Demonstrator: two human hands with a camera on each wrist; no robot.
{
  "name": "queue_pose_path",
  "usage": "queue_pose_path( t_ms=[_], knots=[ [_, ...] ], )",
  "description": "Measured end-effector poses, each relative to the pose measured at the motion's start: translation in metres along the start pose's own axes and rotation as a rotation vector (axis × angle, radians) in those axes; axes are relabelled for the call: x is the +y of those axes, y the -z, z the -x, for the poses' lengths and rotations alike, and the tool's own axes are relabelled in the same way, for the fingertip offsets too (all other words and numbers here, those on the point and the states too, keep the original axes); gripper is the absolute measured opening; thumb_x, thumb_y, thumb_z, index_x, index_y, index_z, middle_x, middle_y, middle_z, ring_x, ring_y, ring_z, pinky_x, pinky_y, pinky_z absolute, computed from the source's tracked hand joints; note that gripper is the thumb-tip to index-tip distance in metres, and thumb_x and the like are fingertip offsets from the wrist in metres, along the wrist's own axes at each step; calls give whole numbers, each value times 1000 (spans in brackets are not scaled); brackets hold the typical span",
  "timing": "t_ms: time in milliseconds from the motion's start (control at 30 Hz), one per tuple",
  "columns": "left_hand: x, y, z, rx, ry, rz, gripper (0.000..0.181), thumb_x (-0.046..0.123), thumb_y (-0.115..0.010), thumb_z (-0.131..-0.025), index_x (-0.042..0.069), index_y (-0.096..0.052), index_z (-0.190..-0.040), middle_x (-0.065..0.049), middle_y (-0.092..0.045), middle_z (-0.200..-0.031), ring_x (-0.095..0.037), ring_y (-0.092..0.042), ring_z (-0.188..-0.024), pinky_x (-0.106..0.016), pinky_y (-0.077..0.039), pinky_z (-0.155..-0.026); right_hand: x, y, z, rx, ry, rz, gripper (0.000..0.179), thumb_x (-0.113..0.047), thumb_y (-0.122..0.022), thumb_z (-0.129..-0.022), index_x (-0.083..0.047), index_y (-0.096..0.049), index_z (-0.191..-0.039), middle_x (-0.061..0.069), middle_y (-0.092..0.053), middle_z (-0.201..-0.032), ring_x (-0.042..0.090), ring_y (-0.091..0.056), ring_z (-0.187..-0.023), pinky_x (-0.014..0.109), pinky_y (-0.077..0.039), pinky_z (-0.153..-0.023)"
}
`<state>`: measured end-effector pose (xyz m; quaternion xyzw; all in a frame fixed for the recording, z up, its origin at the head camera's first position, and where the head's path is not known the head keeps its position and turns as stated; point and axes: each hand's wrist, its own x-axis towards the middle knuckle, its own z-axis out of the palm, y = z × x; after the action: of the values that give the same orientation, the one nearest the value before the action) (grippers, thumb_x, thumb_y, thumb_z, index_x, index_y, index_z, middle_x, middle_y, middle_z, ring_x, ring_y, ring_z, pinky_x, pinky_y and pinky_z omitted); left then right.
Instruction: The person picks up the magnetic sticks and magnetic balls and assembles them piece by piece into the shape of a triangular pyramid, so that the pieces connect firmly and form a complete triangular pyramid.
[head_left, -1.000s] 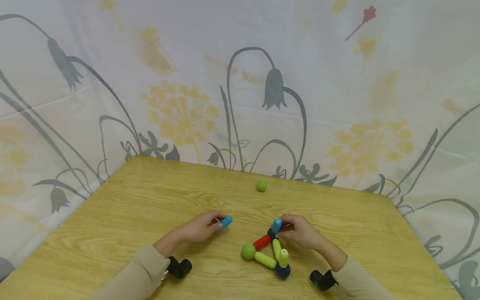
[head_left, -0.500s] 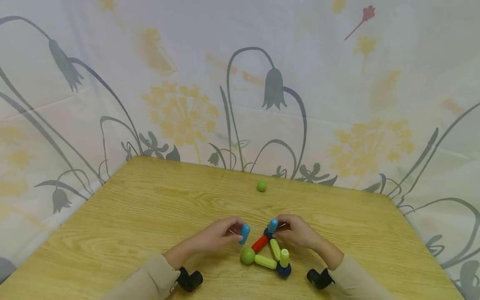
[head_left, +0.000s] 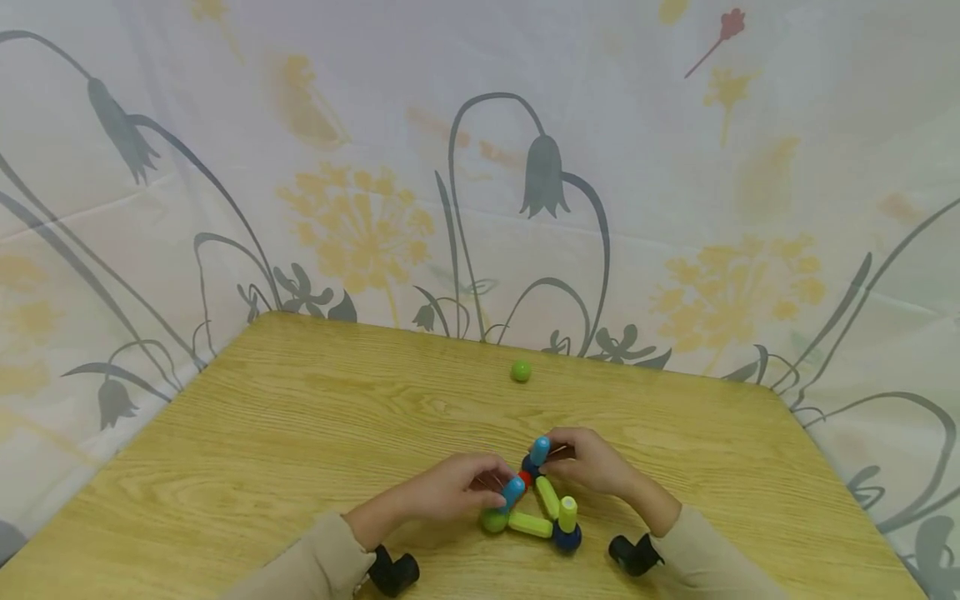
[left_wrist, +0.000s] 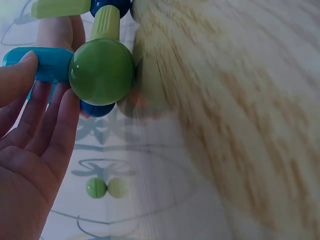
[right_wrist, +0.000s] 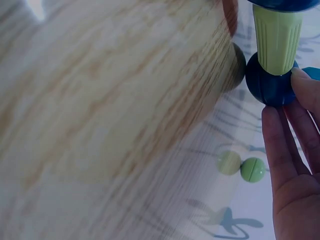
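Note:
In the head view, a triangle of magnetic rods and balls lies on the table. My left hand [head_left: 453,487] pinches a blue magnetic rod [head_left: 513,492] between thumb and fingers. Its end meets the green ball [left_wrist: 102,72] in the left wrist view. My right hand [head_left: 592,460] holds the dark blue ball [right_wrist: 270,87] at the far corner, from which another blue rod [head_left: 539,451] stands up. A red rod [head_left: 524,481], partly hidden, and yellow-green rods [head_left: 529,525] form the sides. At the near corner, a dark blue ball [head_left: 567,537] bears an upright yellow-green rod [head_left: 567,514].
A loose green ball [head_left: 521,371] lies near the back edge of the wooden table [head_left: 337,375]. Behind stands a flower-patterned cloth [head_left: 480,208]. Black wrist cameras [head_left: 635,555] sit close to the tabletop.
My left hand has moved right and nearer with the blue rod, bringing its end to the green ball. My right hand has shifted slightly left along with the triangle's far corner.

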<state>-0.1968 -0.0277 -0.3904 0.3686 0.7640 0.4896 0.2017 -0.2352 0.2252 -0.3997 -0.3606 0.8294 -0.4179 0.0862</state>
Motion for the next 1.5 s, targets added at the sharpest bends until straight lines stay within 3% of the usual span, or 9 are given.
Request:
queue_pose_path(
  t_ms=[233, 400, 533, 700, 1067, 1167, 1300, 1500],
  knots=[
    [2, -2, 1, -5, 13, 23, 21, 9, -58, -93, 9, -61, -113, 6, -59, -104, -5, -55, -97, -23, -45, -86, 2, 0, -5, -35, 14, -19, 21, 0, -63, -87, 5, -64, -107, 14, -64, -103, 24, -63, -96, 28, -51, -80],
    [-3, -2, 2, -7, 33, 14, 23, 11, -59, -92, 9, -60, -115, 6, -59, -106, -6, -55, -100, -22, -45, -86, 9, 12, -9, -58, -55, -34, 23, -1, -61, -89, 6, -62, -110, 12, -65, -102, 21, -62, -94, 27, -51, -79],
    [-8, -2, 2, -6, 58, 10, 24, 12, -61, -92, 8, -60, -116, 5, -60, -107, -7, -56, -101, -21, -45, -84, 16, 25, -21, 2, -105, 16, 24, -2, -62, -88, 7, -61, -110, 17, -64, -102, 24, -62, -92, 27, -50, -77],
    [-11, -2, 1, -11, 63, 21, 24, 12, -61, -91, 7, -60, -115, 5, -60, -106, -6, -56, -100, -21, -46, -83, 25, 37, -47, 101, -101, 95, 23, 0, -61, -88, 9, -61, -110, 22, -61, -105, 30, -61, -92, 33, -51, -75],
    [-11, -4, 3, -36, 46, 28, 24, 10, -61, -91, 5, -61, -115, 4, -61, -106, -3, -56, -98, -20, -46, -83, 44, 41, -85, 231, -207, 137, 31, 1, -61, -87, 9, -56, -117, 26, -56, -112, 38, -57, -97, 42, -50, -78],
    [-10, -5, 2, -41, 39, 19, 24, 11, -60, -91, 5, -60, -115, 3, -61, -107, -3, -56, -98, -19, -46, -83, 47, 44, -88, 207, -207, 144, 40, 3, -62, -86, 11, -51, -124, 29, -50, -121, 43, -54, -102, 46, -48, -82],
    [-11, -5, 2, -41, 39, 12, 25, 11, -60, -92, 5, -60, -116, 3, -61, -107, -3, -56, -98, -19, -46, -83, 53, 46, -91, 116, -212, 172, 47, -2, -64, -87, 9, -45, -128, 29, -45, -128, 46, -48, -110, 50, -43, -89],
    [-12, -3, 3, -36, 48, 20, 23, 11, -59, -92, 6, -60, -114, 4, -61, -107, -2, -55, -99, -19, -45, -84, 53, 37, -92, 107, -221, 206, 31, -9, -72, -81, 0, -54, -104, 15, -56, -103, 27, -57, -89, 40, -49, -78]
  ],
)
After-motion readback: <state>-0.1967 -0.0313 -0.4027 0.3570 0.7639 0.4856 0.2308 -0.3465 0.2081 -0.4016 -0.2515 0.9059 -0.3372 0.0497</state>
